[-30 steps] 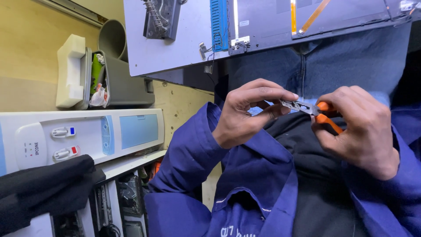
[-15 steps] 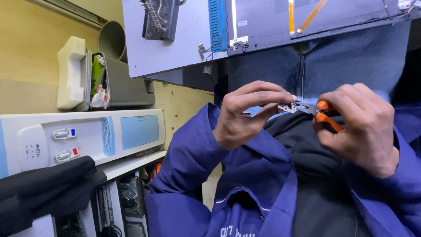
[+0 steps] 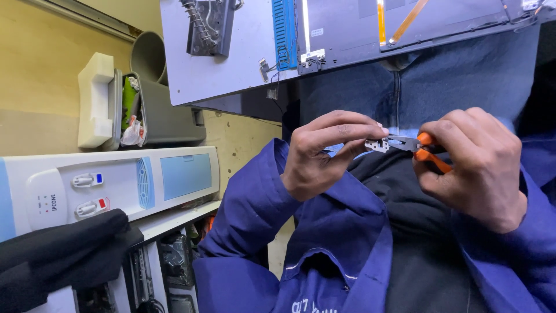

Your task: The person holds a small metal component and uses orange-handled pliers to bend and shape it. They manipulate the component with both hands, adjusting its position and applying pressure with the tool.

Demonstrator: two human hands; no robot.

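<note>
A yellowish wall point(image 3: 46, 75) fills the left of the view, with a white water dispenser point(image 3: 110, 185) against it, a black cloth point(image 3: 63, 261) draped over its near end, and a grey bin point(image 3: 153, 98) with a white foam block point(image 3: 95, 101) beside it. Along the top runs a grey panel point(image 3: 231, 64) carrying a metal bracket point(image 3: 208, 26) with a spring, a blue connector strip point(image 3: 284, 26) and orange ribbon cables point(image 3: 405, 20).

Below the panel, over blue jeans point(image 3: 463, 81) and a blue jacket point(image 3: 324, 232), the two hands work close together. The left hand point(image 3: 324, 156) pinches a small metal part point(image 3: 376, 144) between thumb and fingertips. The right hand point(image 3: 475, 165) is closed round the orange handles of the pliers point(image 3: 425, 149), whose dark nose reaches the part and appears to bite on it. The part sits between both hands, in front of the person's lap, clear of the panel above
</note>
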